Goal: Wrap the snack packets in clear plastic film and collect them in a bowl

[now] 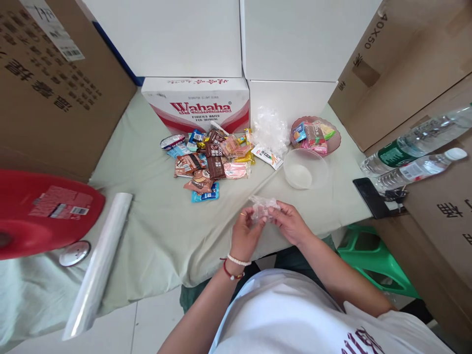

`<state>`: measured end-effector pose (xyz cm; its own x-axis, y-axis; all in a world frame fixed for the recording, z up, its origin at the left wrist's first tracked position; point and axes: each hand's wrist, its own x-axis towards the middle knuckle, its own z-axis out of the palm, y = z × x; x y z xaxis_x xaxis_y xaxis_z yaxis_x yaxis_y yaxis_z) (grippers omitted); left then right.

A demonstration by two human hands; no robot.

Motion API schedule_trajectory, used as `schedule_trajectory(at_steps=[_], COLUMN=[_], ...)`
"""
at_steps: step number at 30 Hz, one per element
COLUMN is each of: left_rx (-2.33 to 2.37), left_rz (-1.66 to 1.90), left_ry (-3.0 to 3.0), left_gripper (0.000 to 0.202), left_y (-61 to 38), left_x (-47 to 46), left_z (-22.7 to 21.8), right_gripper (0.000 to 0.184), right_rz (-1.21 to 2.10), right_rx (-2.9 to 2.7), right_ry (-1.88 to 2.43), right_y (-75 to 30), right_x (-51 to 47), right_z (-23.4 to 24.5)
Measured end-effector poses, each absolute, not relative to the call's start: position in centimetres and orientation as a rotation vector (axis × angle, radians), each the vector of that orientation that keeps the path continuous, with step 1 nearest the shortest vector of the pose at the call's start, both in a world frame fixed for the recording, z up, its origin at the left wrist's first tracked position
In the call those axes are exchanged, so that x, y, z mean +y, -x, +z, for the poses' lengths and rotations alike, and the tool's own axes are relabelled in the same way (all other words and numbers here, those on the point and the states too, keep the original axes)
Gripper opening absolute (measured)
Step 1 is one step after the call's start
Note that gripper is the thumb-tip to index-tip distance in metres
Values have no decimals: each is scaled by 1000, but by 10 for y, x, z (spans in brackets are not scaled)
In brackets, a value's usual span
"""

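Observation:
A crumpled piece of see-through plastic film (262,206) is held between my two hands over the table's front part. My left hand (246,231), with a ring and two bracelets at the wrist, pinches its left side. The fingers of my right hand (291,223) close on its right side. Just beyond them stands an empty see-through plastic bowl (306,169). Behind that, a pinkish bowl (337,143) holds several wrapped snacks (313,135). A heap of crumpled see-through plastic (271,130) lies to the left of the bowls. Left of it spreads a pile of packaged snacks (216,160).
A white Wahaha carton (199,105) stands behind the snacks. At the left lie a roll of plastic film (99,260), a round lid (74,253) and a red container (44,214). Two water bottles (416,167) and a phone (371,196) are at the right, above a green stool (376,255).

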<state>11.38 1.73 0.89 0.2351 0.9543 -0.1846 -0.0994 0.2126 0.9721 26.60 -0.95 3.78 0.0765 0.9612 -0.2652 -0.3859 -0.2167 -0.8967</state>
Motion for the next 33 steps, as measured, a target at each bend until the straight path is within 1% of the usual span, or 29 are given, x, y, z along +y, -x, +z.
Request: schedule_trajectory(at_steps=[3, 6, 9, 15, 17, 19, 21, 23, 26, 28, 29, 31, 33], left_rx=[1017, 983, 923, 915, 956, 1001, 1033, 1091, 1404, 1658, 1700, 1559, 1319], left_rz=[1016, 1077, 1064, 1075, 1058, 956, 845, 813, 919, 1065, 1132, 1175, 1044], left_ry=[-915, -713, -561, -549, -595, -681, -762, -806, -946, -1206, -1396, -1825, -2180], left_gripper=[41, 42, 42, 43, 52, 61, 57, 53, 48, 38, 32, 26, 26], left_y=[-104, -79, -51, -20, -14, -7, 2, 13, 25, 24, 20, 6, -13], left_x=[27, 33, 35, 35, 36, 38, 40, 42, 39, 31, 26, 16, 12], left_z=[0, -1, 3, 6, 8, 11, 12, 12, 12, 16, 20, 25, 26], right_gripper=[42, 40, 40, 43, 45, 47, 48, 49, 51, 51, 51, 51, 52], right_rz=[1460, 1405, 1379, 1414, 1432, 1442, 1453, 1478, 1515, 1516, 1516, 1521, 1534], right_rx=[-595, -515, -482, -524, -520, -516, -505, -488, -465, -471, -480, -507, -533], right_ry=[1141, 1208, 1231, 1283, 1316, 1355, 1383, 1398, 1427, 1441, 1446, 1449, 1453], right_y=[-269, -283, -293, -291, -290, -291, -293, -296, -299, -298, -297, -294, -291], right_x=[-8, -7, -7, -4, -3, -2, -1, 1, 3, 5, 6, 8, 11], right_z=[38, 33, 27, 27, 30, 32, 34, 34, 34, 33, 33, 33, 34])
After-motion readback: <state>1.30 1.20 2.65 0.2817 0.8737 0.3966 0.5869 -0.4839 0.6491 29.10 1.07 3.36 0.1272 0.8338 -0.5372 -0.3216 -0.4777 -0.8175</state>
